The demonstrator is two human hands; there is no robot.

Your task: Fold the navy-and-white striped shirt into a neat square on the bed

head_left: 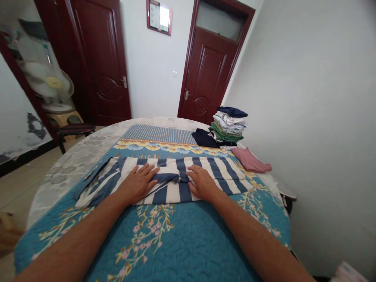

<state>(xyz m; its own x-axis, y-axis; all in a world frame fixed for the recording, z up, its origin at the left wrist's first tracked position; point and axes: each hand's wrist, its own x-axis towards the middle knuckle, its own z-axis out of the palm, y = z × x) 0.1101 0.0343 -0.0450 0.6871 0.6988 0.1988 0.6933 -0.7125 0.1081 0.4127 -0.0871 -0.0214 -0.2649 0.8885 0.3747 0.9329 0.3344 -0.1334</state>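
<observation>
A blue-and-white striped garment (pixel 173 192) lies folded into a long strip across the teal floral quilt (pixel 194 239). My left hand (pixel 138 182) rests flat on its left half, fingers spread over the cloth. On the garment's middle, slightly right, lies my right hand (pixel 202 182), its fingers extended and pointing left. Between the two hands the fabric has a raised crease. The garment's left end spreads wider and looks loosely layered. Both palms are hidden against the cloth.
At the back right is a stack of folded clothes (pixel 229 125), with a dark navy garment (pixel 205 138) beside it and a pink folded cloth (pixel 251 159) in front. A patterned tablecloth (pixel 61 176) shows along the round table's left edge. A stool (pixel 76 129) stands at left.
</observation>
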